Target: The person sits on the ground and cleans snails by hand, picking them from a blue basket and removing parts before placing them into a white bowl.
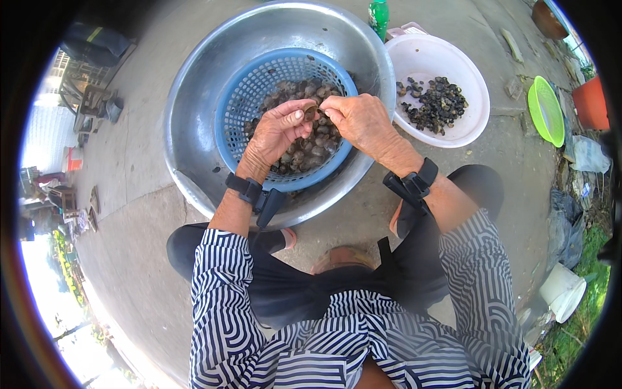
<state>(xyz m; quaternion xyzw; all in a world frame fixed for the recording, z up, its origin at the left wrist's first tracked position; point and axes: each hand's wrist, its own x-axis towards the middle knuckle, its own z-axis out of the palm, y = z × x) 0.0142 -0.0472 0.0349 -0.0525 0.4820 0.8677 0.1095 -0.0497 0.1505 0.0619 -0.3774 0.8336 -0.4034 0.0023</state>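
Above a blue plastic colander [286, 183] of brown snails [311, 154], my left hand [282, 127] holds one snail [309, 113] between thumb and fingers, its round shell facing up. My right hand [362, 121] pinches at the right edge of that snail; whether a small piece or a tool is between its fingertips cannot be told. The colander sits inside a wide metal basin [197, 87]. To the right, a white plastic basin [440, 48] holds a pile of small dark pieces [437, 104].
A green bottle [378, 18] stands behind the gap between the basins. Farther right on the concrete floor are a lime green plastic basket [538, 109], an orange-red pot [590, 104] and a white bucket [562, 291]. Sandals [93, 206] lie at the left.
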